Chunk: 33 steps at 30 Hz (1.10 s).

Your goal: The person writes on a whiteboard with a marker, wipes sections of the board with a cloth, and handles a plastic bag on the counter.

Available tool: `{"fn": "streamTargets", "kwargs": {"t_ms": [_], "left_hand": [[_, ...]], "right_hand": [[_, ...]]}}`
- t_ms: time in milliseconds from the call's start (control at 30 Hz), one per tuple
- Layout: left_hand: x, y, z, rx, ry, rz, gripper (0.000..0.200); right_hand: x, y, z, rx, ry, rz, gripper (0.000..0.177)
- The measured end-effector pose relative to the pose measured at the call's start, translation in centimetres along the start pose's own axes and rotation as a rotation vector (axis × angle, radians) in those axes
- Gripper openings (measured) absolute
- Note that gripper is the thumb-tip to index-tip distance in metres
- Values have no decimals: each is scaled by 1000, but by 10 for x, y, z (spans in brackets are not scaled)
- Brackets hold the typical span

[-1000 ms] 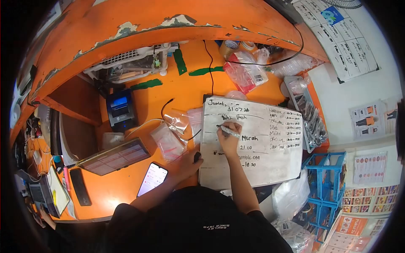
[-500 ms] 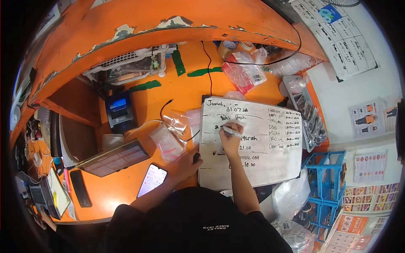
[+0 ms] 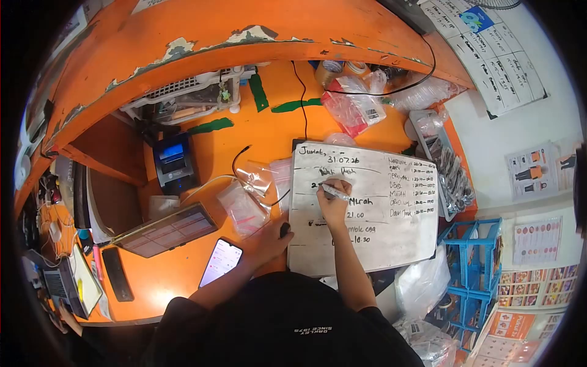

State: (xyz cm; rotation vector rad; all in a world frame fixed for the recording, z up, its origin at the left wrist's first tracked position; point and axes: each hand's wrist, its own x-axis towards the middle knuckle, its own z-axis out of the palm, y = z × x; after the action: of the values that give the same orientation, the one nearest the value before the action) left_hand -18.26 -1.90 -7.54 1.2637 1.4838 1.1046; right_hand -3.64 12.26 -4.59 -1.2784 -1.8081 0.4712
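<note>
A whiteboard [image 3: 397,241] with handwritten black text lies on the orange desk. My right hand [image 3: 335,207] is closed around a marker [image 3: 333,191], its tip at the writing in the board's upper left part. My left hand [image 3: 269,242] rests by the board's left edge, its fingers closed on a small black cap-like object [image 3: 285,230]. Just left of that hand lies a lit smartphone [image 3: 221,262], partly under the forearm. Some of the board's text is hidden behind my right hand and forearm.
A tablet [image 3: 168,231] stands tilted on the left, near a small black device with a blue screen [image 3: 173,160]. Plastic bags [image 3: 244,208] lie beside the board. To the right are a grey tray of wrapped items [image 3: 449,177] and blue racks [image 3: 469,263]. An orange shelf edge [image 3: 293,48] overhangs.
My right hand and the marker have shifted very slightly at the same line of writing. The left hand, phone and board stay in place.
</note>
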Motion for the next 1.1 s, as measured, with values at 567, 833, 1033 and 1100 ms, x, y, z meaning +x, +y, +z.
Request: {"fn": "streamTargets", "kwargs": {"t_ms": [567, 833, 1033, 1100], "left_hand": [[1, -17, 5, 37, 6, -35, 23], [0, 5, -5, 67, -62, -71, 28], [1, -6, -2, 45, -67, -33, 27], [1, -18, 5, 57, -27, -37, 24]], "right_hand": [[1, 6, -4, -94, 13, -32, 18], [5, 3, -14, -18, 65, 40, 19], [4, 4, -10, 5, 51, 77, 19], [5, 4, -10, -17, 36, 37, 19]]}}
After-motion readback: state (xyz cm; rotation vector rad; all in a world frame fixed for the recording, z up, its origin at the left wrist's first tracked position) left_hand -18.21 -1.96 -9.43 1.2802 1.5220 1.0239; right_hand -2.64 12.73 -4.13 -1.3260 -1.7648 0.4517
